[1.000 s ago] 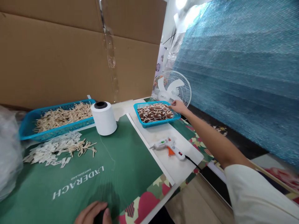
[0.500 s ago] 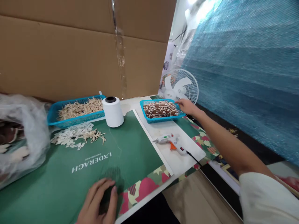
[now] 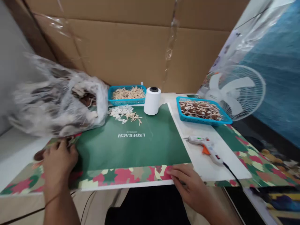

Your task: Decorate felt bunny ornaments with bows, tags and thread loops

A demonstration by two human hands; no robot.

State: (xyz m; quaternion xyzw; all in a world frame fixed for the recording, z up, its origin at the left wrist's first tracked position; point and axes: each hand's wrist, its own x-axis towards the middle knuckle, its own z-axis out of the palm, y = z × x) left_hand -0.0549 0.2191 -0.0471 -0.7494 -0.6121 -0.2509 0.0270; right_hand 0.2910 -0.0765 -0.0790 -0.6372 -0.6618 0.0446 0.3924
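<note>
My left hand [image 3: 59, 154] is down at the left of the table mat, with its fingers bent over a small shiny thing [image 3: 71, 141] that is too blurred to name. A brown oval piece with a pale edge [image 3: 38, 155] lies just left of that hand. Near the front edge of the mat, my right hand [image 3: 186, 182] rests with loosely bent fingers apart and nothing visible in them. A glue gun [image 3: 203, 145] with an orange trigger lies on a white sheet [image 3: 225, 159], beyond my right hand and to its right.
A plastic bag [image 3: 63, 103] of brown and pale pieces bulges at the left. Behind the mat [image 3: 140, 151] are a blue basket [image 3: 127, 101] of beige loops, a white thread cone [image 3: 152, 101] and white clips [image 3: 120, 112]. A second basket [image 3: 201, 121] holds brown pieces beside a fan [image 3: 231, 92].
My right hand has left the brown pieces' basket and come back to the front edge. My left hand has moved left, near the plastic bag. The view has turned left.
</note>
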